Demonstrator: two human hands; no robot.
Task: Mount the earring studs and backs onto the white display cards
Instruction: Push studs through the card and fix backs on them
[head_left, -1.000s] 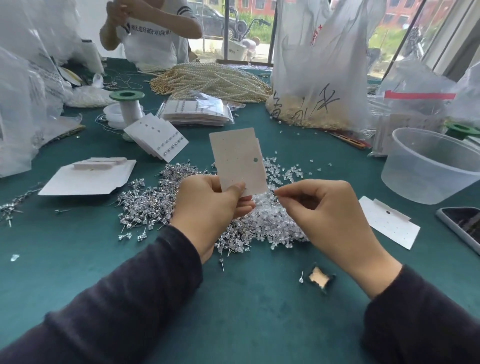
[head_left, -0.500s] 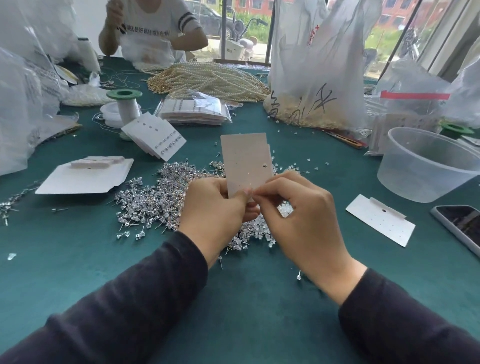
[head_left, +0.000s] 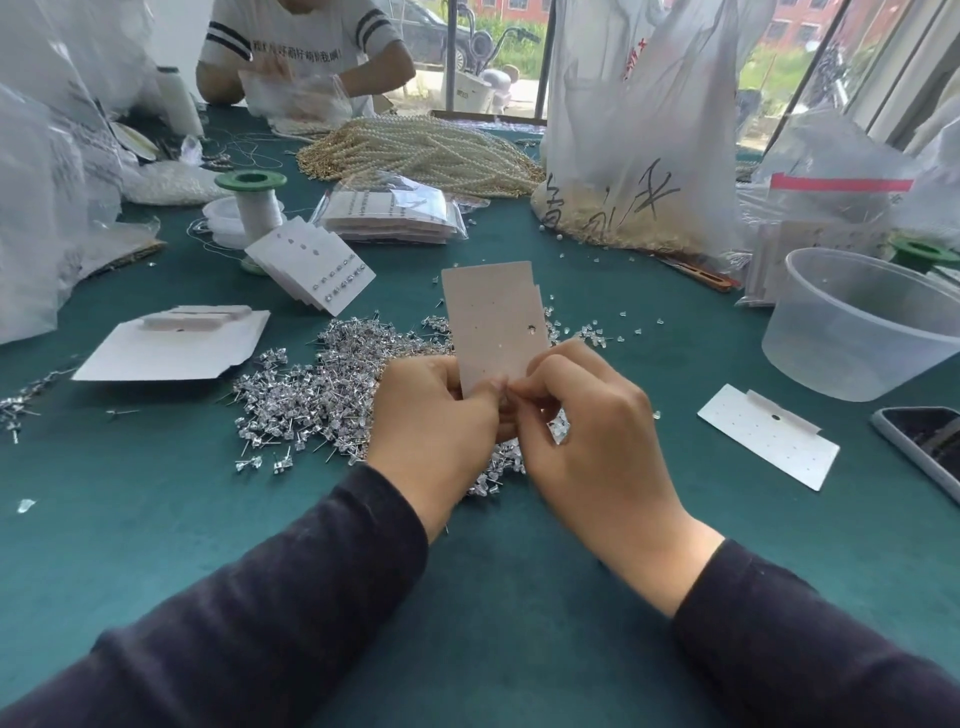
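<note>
Card (head_left: 493, 322) up off the table (head_left: 156, 545), gripped at its bottom edge

We've got it upright just over the stud pile (head_left: 322, 395), we'd guess so the holes catch the light and parts are in easy reach. Our left hand (head_left: 436, 415) is curled round the lower edge, thumb in front; our right hand (head_left: 587, 431) pinches tight at the same edge. Whether a stud or back sits between those fingertips we can't tell, it's too small and covered. The card's far face is hidden too.
</note>
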